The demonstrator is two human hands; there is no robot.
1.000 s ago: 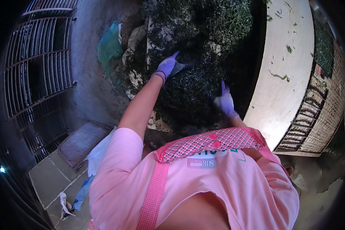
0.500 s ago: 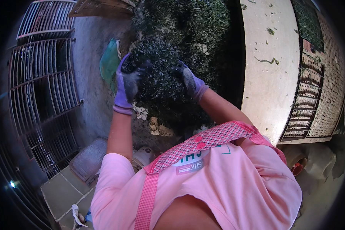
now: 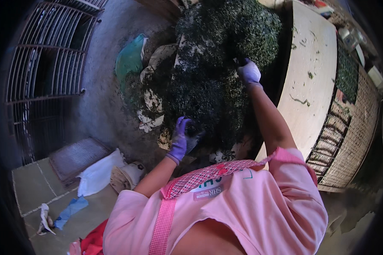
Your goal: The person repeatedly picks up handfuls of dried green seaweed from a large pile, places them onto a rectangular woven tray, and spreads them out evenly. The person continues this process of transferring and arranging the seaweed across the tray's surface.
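A heap of dark green, finely shredded leaves [image 3: 200,93] lies in front of me; its exact kind I cannot make out. Both my hands wear purple gloves with dark palms. My left hand [image 3: 183,139] is at the heap's near left edge, its fingers stretched upward and apart, touching or just beside the leaves. Farther off and to the right, my right hand [image 3: 248,73] reaches onto the upper part of the heap. Its dark fingertips blend into the leaves, so its grip is hidden.
A pale board [image 3: 308,85] runs along the right, with scattered leaf bits; beyond it is a woven rack [image 3: 357,131]. Left stand metal bars [image 3: 47,72]. A green sack [image 3: 130,57] lies on the floor by the heap. Cloths [image 3: 100,170] lie at lower left.
My hands have come apart from around a clump of leaves, which has dropped onto the heap. The left has come nearer; the right has gone farther and rightward. The view has shifted.
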